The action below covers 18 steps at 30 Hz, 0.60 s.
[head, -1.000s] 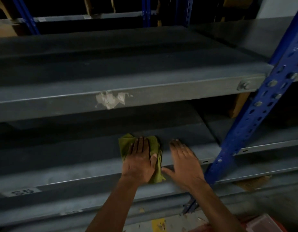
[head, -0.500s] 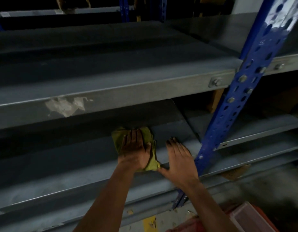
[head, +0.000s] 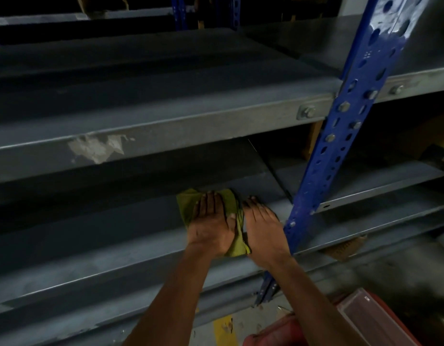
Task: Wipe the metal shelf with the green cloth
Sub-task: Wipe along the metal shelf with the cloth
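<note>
The left hand [head: 211, 226] lies flat, palm down and fingers straight, pressing on the green cloth [head: 230, 208]. The cloth is a soft, crumpled square of olive-green fabric, spread on the lower metal shelf [head: 91, 233]; its corners stick out beyond the fingertips and past the thumb side, and one folded edge hangs over the shelf's front lip near the wrist. The right hand [head: 263, 228] rests open and flat on the bare shelf, just beside the left, its thumb side touching the edge of the cloth. Neither hand grips anything; both are spread and sit close together, side by side.

The shelf is smooth grey sheet metal with a folded front edge, dull and slightly dusty. Just to the right of the right hand stands a blue post [head: 345, 126], a glossy painted steel upright punched with rows of holes and studded with bolt heads. Above the hands runs the upper shelf [head: 166, 96], the same grey metal, its front face bearing a pale patch of scraped paint [head: 96, 148] up and to the left of the left hand. Below the right forearm sits a red box [head: 380, 320] with a clear lid.
</note>
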Each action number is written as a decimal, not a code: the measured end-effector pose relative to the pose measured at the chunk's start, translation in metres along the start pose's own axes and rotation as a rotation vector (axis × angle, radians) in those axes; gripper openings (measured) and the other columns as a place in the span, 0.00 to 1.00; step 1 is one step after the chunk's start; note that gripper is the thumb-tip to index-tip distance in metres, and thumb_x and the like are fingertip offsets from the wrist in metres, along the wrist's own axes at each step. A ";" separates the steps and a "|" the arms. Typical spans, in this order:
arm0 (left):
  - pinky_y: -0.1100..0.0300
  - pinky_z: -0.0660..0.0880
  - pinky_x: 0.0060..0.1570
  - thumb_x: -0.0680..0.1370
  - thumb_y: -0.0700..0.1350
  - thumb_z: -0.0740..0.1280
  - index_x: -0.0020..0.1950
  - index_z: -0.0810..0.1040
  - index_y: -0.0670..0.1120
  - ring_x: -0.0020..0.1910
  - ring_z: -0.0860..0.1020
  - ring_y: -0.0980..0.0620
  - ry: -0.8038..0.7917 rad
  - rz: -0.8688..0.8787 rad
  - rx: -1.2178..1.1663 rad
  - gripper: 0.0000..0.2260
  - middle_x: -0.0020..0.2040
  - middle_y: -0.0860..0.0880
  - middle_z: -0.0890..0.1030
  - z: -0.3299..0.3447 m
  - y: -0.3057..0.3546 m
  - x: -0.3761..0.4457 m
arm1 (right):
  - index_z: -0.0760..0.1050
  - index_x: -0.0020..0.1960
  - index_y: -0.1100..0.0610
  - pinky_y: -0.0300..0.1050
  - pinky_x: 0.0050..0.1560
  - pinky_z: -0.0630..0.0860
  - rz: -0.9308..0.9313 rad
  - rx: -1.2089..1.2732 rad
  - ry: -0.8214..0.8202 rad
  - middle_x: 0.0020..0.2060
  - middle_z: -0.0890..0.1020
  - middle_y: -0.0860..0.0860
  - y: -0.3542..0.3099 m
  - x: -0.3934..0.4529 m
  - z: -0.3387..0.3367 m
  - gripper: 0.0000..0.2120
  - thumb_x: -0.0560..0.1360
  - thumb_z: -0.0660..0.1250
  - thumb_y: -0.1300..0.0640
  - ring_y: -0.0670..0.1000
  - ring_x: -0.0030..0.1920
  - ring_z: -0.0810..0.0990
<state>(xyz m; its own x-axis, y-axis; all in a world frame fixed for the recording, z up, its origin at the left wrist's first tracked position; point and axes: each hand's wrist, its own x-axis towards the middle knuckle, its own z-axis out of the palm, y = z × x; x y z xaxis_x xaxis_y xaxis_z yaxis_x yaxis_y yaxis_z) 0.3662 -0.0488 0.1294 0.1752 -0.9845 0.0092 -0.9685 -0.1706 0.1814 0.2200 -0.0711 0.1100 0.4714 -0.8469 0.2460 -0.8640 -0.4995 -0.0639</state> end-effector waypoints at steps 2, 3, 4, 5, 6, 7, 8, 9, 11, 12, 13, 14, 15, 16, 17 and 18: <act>0.50 0.46 0.75 0.74 0.61 0.35 0.78 0.48 0.41 0.77 0.51 0.44 0.029 0.019 0.013 0.38 0.78 0.40 0.53 0.001 0.008 -0.010 | 0.64 0.72 0.60 0.53 0.72 0.65 0.010 -0.007 0.011 0.70 0.71 0.58 -0.002 0.000 0.000 0.31 0.73 0.69 0.51 0.56 0.71 0.68; 0.50 0.46 0.75 0.73 0.61 0.34 0.78 0.48 0.41 0.77 0.51 0.44 0.032 0.025 0.014 0.39 0.78 0.41 0.53 0.002 0.011 -0.012 | 0.65 0.72 0.60 0.53 0.72 0.65 0.016 -0.010 0.016 0.70 0.71 0.57 -0.002 -0.002 0.001 0.30 0.74 0.68 0.51 0.56 0.72 0.68; 0.50 0.46 0.75 0.72 0.61 0.33 0.78 0.48 0.41 0.77 0.51 0.44 0.032 0.023 0.012 0.39 0.78 0.41 0.53 0.002 0.013 -0.013 | 0.65 0.72 0.60 0.53 0.73 0.63 0.017 -0.012 0.020 0.70 0.71 0.57 -0.003 -0.005 0.003 0.29 0.74 0.67 0.52 0.56 0.72 0.67; 0.49 0.46 0.75 0.72 0.61 0.33 0.78 0.48 0.41 0.77 0.51 0.44 0.033 0.017 0.012 0.39 0.78 0.41 0.53 0.003 0.014 -0.013 | 0.65 0.72 0.60 0.53 0.73 0.60 0.018 -0.005 0.027 0.70 0.71 0.57 -0.002 -0.010 0.004 0.29 0.74 0.68 0.53 0.56 0.73 0.66; 0.49 0.46 0.75 0.72 0.61 0.33 0.78 0.48 0.41 0.77 0.51 0.44 0.037 0.015 0.016 0.39 0.78 0.41 0.53 0.003 0.014 -0.013 | 0.66 0.72 0.60 0.53 0.72 0.58 0.020 0.005 0.041 0.70 0.71 0.57 -0.001 -0.015 0.006 0.30 0.72 0.69 0.55 0.56 0.73 0.66; 0.49 0.46 0.75 0.72 0.61 0.33 0.78 0.48 0.41 0.77 0.51 0.44 0.038 0.015 0.021 0.39 0.79 0.41 0.52 0.003 0.014 -0.012 | 0.66 0.72 0.60 0.53 0.71 0.57 0.016 0.010 0.048 0.70 0.71 0.57 0.001 -0.020 0.007 0.32 0.70 0.71 0.57 0.56 0.73 0.66; 0.49 0.46 0.75 0.72 0.61 0.32 0.78 0.48 0.41 0.77 0.50 0.44 0.032 0.013 0.026 0.39 0.79 0.41 0.52 0.004 0.014 -0.011 | 0.66 0.72 0.60 0.53 0.71 0.56 0.001 0.006 0.053 0.70 0.71 0.57 0.004 -0.023 0.008 0.34 0.68 0.71 0.58 0.56 0.72 0.67; 0.50 0.46 0.75 0.72 0.61 0.32 0.78 0.47 0.41 0.77 0.50 0.44 0.025 0.010 0.032 0.39 0.79 0.41 0.52 0.003 0.014 -0.010 | 0.66 0.72 0.60 0.52 0.71 0.56 -0.024 -0.002 0.059 0.70 0.71 0.58 0.008 -0.023 0.007 0.34 0.68 0.72 0.57 0.56 0.72 0.67; 0.50 0.47 0.75 0.74 0.61 0.34 0.78 0.47 0.40 0.77 0.51 0.44 0.024 0.003 0.037 0.38 0.79 0.41 0.52 0.003 0.017 -0.005 | 0.64 0.73 0.61 0.52 0.73 0.57 -0.078 -0.030 0.071 0.71 0.71 0.58 0.015 -0.020 0.006 0.34 0.70 0.70 0.55 0.56 0.73 0.66; 0.50 0.47 0.75 0.76 0.61 0.37 0.78 0.47 0.40 0.77 0.51 0.44 0.022 -0.005 0.032 0.36 0.79 0.41 0.51 0.003 0.018 -0.001 | 0.63 0.73 0.61 0.52 0.74 0.59 -0.094 -0.045 0.066 0.71 0.70 0.58 0.019 -0.019 0.006 0.33 0.71 0.68 0.53 0.56 0.73 0.66; 0.51 0.46 0.75 0.79 0.60 0.41 0.78 0.46 0.41 0.77 0.50 0.44 0.011 -0.011 0.024 0.33 0.79 0.41 0.50 0.003 0.019 0.004 | 0.62 0.74 0.61 0.53 0.74 0.61 -0.102 -0.052 0.062 0.71 0.70 0.58 0.024 -0.018 0.006 0.32 0.73 0.65 0.51 0.56 0.73 0.66; 0.51 0.45 0.75 0.80 0.58 0.43 0.78 0.45 0.41 0.77 0.49 0.45 -0.001 -0.014 0.017 0.31 0.79 0.41 0.49 0.003 0.021 0.008 | 0.60 0.74 0.61 0.53 0.73 0.63 -0.103 -0.053 0.062 0.71 0.70 0.58 0.028 -0.020 0.005 0.31 0.75 0.61 0.49 0.56 0.73 0.66; 0.51 0.45 0.75 0.81 0.58 0.45 0.78 0.44 0.42 0.77 0.48 0.45 -0.014 -0.015 0.012 0.31 0.79 0.42 0.48 0.004 0.022 0.012 | 0.58 0.74 0.61 0.53 0.73 0.62 -0.108 -0.057 0.069 0.72 0.69 0.58 0.033 -0.023 0.006 0.31 0.76 0.59 0.48 0.56 0.73 0.66; 0.51 0.45 0.75 0.81 0.57 0.45 0.78 0.43 0.42 0.77 0.47 0.45 -0.029 -0.014 0.011 0.31 0.79 0.42 0.47 0.004 0.022 0.016 | 0.55 0.75 0.61 0.54 0.73 0.61 -0.116 -0.063 0.070 0.72 0.68 0.59 0.037 -0.027 0.006 0.33 0.76 0.60 0.47 0.56 0.73 0.65; 0.50 0.44 0.75 0.81 0.57 0.45 0.78 0.43 0.42 0.78 0.46 0.45 -0.042 -0.012 0.013 0.31 0.79 0.42 0.46 0.004 0.023 0.020 | 0.54 0.75 0.62 0.54 0.74 0.61 -0.123 -0.074 0.065 0.73 0.67 0.59 0.040 -0.031 0.007 0.37 0.74 0.65 0.47 0.57 0.73 0.65; 0.50 0.44 0.75 0.81 0.57 0.45 0.78 0.43 0.42 0.78 0.46 0.45 -0.044 -0.007 0.015 0.31 0.79 0.42 0.46 0.005 0.024 0.024 | 0.54 0.75 0.62 0.54 0.74 0.62 -0.127 -0.087 0.057 0.73 0.67 0.59 0.043 -0.035 0.008 0.41 0.72 0.69 0.47 0.57 0.74 0.65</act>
<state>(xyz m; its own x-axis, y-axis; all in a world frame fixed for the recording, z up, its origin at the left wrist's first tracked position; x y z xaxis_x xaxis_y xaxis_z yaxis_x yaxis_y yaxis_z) 0.3466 -0.0765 0.1291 0.1745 -0.9840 -0.0356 -0.9699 -0.1780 0.1664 0.1679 -0.0648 0.0910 0.5691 -0.7652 0.3010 -0.8114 -0.5819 0.0547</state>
